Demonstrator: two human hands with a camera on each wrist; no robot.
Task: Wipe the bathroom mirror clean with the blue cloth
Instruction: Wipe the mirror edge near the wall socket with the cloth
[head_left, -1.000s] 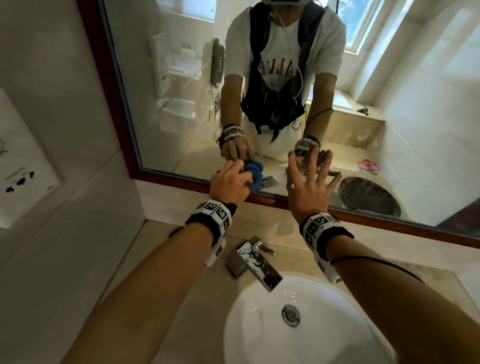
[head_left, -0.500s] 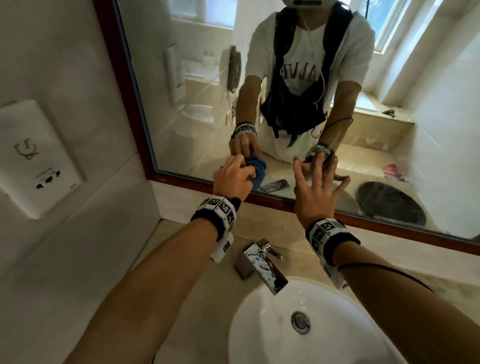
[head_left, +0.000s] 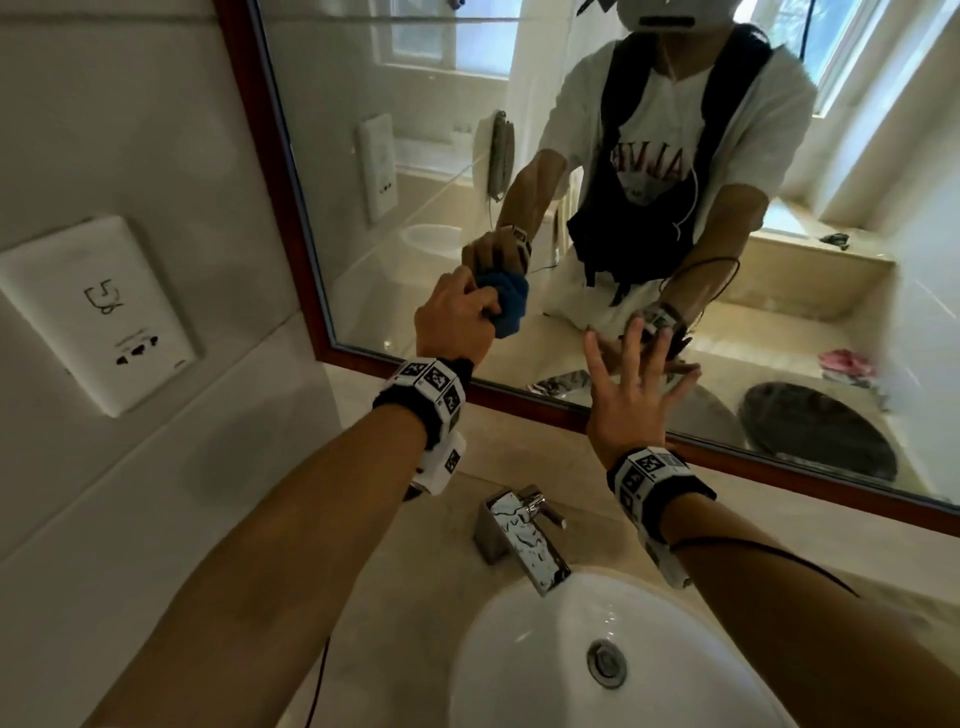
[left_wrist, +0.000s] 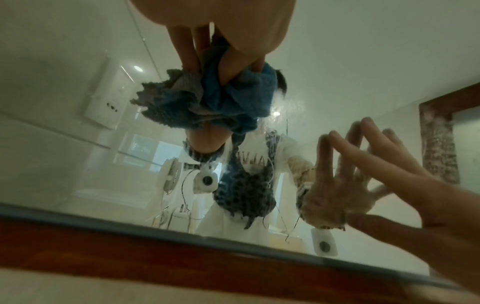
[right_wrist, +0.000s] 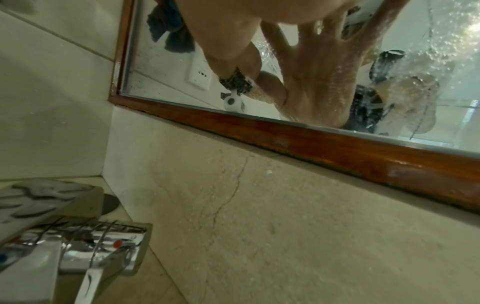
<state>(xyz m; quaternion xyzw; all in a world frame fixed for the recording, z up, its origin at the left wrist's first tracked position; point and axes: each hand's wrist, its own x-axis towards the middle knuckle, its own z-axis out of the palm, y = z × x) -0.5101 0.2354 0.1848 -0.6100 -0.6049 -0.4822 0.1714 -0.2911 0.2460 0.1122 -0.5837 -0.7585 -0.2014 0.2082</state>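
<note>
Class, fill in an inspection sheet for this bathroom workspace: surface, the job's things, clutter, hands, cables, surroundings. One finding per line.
Surface: wood-framed wall mirror; droplets speckle the glass in the right wrist view.
Job's things: bunched blue cloth pressed to the lower left of the glass.
Clutter: nothing seen on the beige stone counter.
Hands: left hand grips the cloth; right hand open, fingers spread, at the glass.
Cables: thin black cord along the right forearm.
Surroundings: white round basin, chrome tap, white wall socket plate on tiles.
</note>
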